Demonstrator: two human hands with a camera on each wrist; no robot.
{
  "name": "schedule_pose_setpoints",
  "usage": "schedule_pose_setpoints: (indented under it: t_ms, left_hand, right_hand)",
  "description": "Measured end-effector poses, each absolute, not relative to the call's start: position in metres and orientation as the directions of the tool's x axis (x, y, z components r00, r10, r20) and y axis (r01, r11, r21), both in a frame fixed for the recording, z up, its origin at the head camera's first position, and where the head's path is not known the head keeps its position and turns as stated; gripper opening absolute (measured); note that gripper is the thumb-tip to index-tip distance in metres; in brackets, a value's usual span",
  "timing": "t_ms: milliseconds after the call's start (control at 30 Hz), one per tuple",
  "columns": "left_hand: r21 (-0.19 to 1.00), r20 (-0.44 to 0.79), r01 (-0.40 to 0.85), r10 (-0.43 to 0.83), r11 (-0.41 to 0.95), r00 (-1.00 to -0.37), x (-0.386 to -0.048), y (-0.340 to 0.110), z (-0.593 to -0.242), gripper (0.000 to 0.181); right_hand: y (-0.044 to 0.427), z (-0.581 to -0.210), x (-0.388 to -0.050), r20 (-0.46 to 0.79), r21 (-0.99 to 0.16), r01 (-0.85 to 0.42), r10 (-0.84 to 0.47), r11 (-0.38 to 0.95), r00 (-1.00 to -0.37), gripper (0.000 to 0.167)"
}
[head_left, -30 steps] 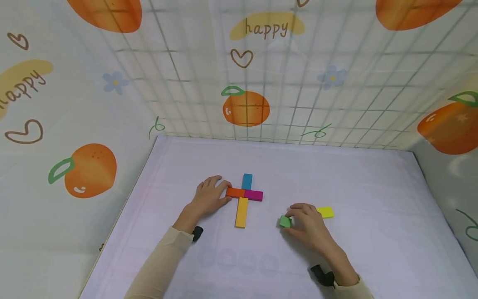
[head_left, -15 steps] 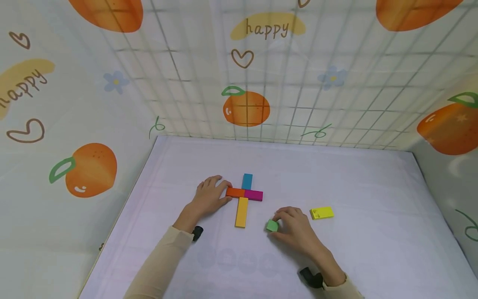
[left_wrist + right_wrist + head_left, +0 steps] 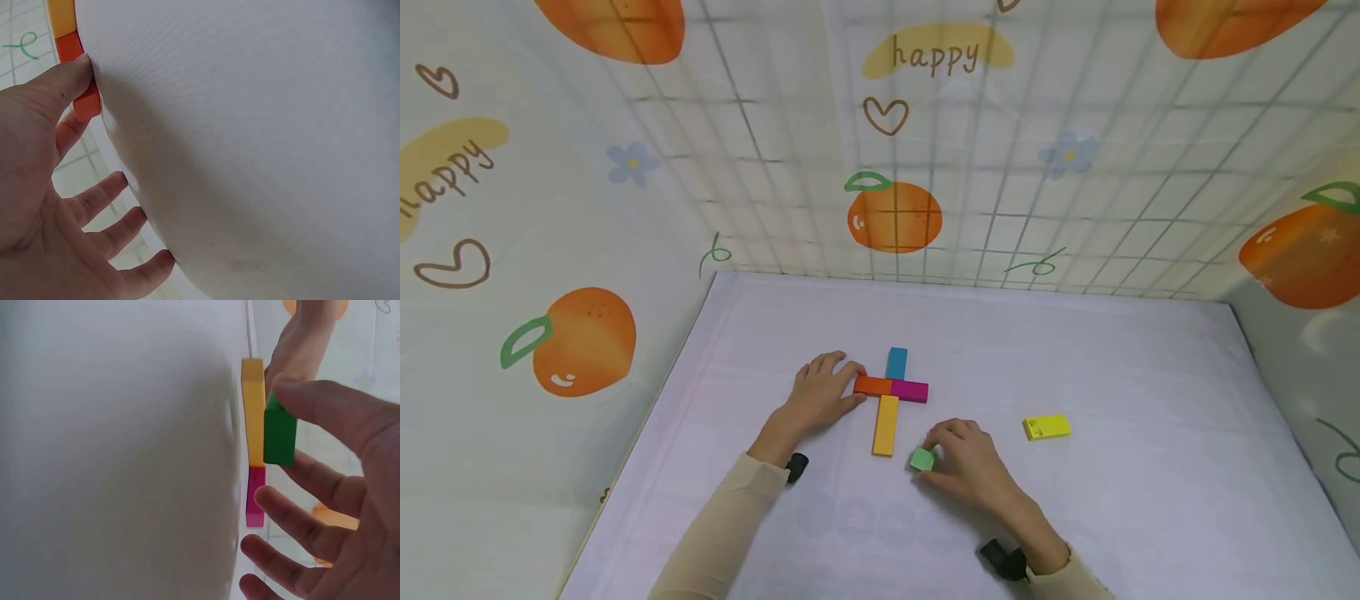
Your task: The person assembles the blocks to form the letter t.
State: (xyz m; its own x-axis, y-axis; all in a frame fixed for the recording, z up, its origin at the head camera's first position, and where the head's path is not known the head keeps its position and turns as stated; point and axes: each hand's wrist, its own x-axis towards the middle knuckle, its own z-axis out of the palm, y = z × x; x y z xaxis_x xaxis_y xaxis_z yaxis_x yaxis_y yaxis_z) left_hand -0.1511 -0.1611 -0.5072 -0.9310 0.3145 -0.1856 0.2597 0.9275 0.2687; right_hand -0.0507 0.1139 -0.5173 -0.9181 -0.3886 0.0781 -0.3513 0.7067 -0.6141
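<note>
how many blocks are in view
6: blue block farthest, orange block and pink block end to end in front of it, amber block nearer still; green block pinched in the right hand; yellow block off to the right.

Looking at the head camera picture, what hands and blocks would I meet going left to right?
Left hand, orange-red rectangular block, blue rectangular block, green rectangular block, right hand, bright yellow rectangular block. Left out for overlap: amber-yellow oblong block, magenta rectangular block.

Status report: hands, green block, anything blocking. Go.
Left hand pinches orange block. Right hand pinches green block, apart from amber block. Nothing seen between those two blocks.
</note>
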Motion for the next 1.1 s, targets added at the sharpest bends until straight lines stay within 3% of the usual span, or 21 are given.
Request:
schedule_pose_setpoints:
  t_ms: [500,1100]
  left_hand:
    - [0.272,-0.188,0.263,0.319,0.926,-0.929,-0.151,-0.163,-0.507,0.045]
    - [0.268,-0.176,0.272,0.325,0.924,-0.929,-0.150,-0.162,-0.507,0.045]
  right_hand:
    - [0.085,-0.513,-0.045,0.049,-0.585,-0.363,-0.415,0.726,-0.908,0.034]
    - [0.067,-0.514,-0.040,-0.011,-0.510,-0.304,-0.360,0.804,-0.933,0.035]
